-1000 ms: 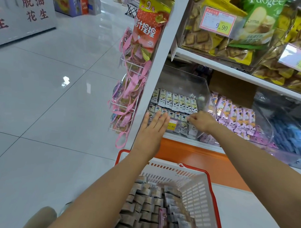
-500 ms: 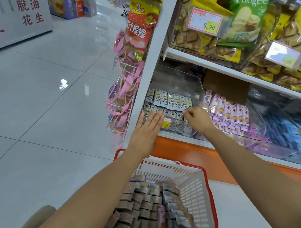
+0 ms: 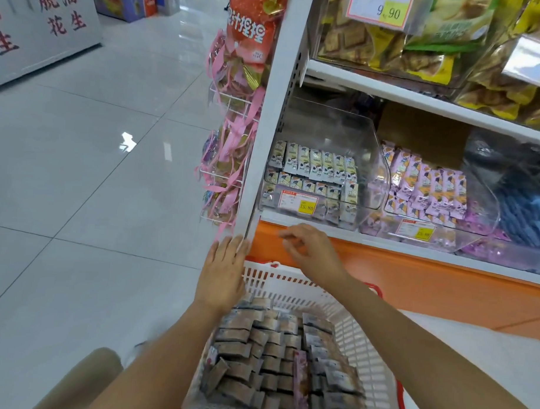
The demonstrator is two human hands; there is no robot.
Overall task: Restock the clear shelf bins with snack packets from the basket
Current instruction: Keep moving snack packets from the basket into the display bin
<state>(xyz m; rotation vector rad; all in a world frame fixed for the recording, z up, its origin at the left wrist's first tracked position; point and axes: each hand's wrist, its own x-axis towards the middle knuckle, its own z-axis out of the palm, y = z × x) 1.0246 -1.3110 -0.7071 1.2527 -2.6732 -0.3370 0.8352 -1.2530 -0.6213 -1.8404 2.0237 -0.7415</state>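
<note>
The white plastic slotted basket with a red rim (image 3: 290, 286) sits on the floor below the shelf, packed with rows of small grey-brown snack packets (image 3: 257, 353). One pink-purple packet (image 3: 301, 379) stands among them.

The left hand (image 3: 221, 279) hovers over the basket's far left corner. Its fingers are straight and together, released and grasping nothing, with the nearest packets just under the wrist.

The right hand (image 3: 314, 251) hangs above the basket's far rim, in front of the orange base panel (image 3: 413, 270). Its fingers (image 3: 289, 235) are loosely bent and blurred; no packet shows in them.

Above both hands, and apart from them, the clear plastic shelf bin (image 3: 372, 165) holds two tidy rows of cream-and-black packets (image 3: 317, 167) behind a red-and-yellow price label (image 3: 298, 202). Beside it on the right, a second clear bin (image 3: 489, 193) holds lilac packets (image 3: 425, 185).
</note>
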